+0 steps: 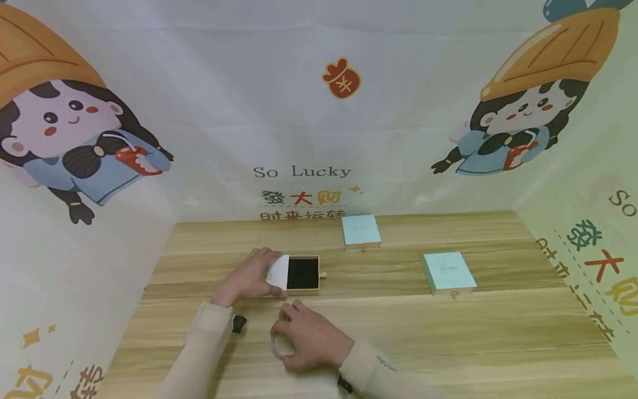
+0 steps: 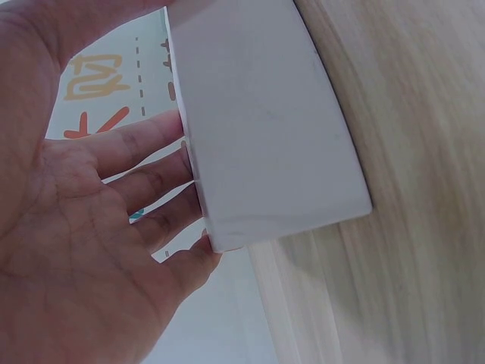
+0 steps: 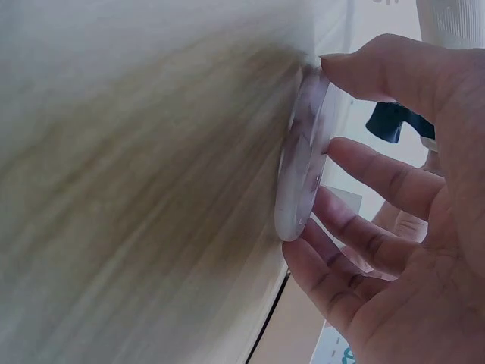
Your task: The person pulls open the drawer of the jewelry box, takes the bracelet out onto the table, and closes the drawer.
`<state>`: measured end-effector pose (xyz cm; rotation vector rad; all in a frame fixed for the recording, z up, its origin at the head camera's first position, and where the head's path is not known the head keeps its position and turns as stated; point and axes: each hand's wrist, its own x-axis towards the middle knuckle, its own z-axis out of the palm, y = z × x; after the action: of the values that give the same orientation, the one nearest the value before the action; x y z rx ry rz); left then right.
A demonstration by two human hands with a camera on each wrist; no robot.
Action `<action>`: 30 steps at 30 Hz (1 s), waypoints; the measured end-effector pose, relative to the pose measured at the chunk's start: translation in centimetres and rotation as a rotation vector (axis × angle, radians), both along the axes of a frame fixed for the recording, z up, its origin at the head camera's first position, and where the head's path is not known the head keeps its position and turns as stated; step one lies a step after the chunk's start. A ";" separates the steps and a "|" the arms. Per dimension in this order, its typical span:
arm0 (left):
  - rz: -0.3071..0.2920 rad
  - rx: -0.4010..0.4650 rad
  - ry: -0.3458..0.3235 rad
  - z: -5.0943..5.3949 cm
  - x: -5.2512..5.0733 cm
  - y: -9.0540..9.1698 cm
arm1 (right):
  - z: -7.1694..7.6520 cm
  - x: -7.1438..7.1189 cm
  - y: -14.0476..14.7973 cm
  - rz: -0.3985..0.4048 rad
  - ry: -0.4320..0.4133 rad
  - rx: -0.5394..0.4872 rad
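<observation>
On the left part of the light brown wood-grain table (image 1: 498, 338), as the head view shows, there is a white box with a pulled-out drawer, lined in black (image 1: 303, 274). The left hand (image 1: 253, 274) holds its left end, with the fingers at the far side and the thumb at the near side, spread about as wide as the box. Nearer than the box, and apart from it, the right hand (image 1: 316, 337) pinches a pale, translucent round bangle (image 1: 273, 347) between thumb and fingers. To the far right of the drawer lies a mint-green square box (image 1: 361, 231), and a second mint-green square box (image 1: 449, 271) lies farther right and a little nearer. Behind the table is a white printed cloth (image 1: 408, 72).

In the left wrist view, the slightly bent fingers touch the edge of the white box with small gaps between them; the tip of the thumb cannot be seen.

In the right wrist view, the bangle is seen from its edge, gripped by the thumb at one end and the curved fingers along the rest. I cannot tell whether it touches the table.
</observation>
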<state>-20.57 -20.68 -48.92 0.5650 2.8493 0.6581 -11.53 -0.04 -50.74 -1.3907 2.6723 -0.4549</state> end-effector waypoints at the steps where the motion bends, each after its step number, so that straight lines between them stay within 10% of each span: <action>1: 0.000 0.001 0.001 0.0 0.0 0.0 | 0.0 0.0 0.0 0.000 -0.001 -0.001; 30: -0.002 0.009 0.024 -0.1 0.1 -0.1 | 0.9 -2.5 2.5 0.050 0.010 -0.174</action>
<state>-20.46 -20.76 -49.05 0.5809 2.8686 0.6691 -13.98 2.45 -49.83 -1.5037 2.6532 -0.6917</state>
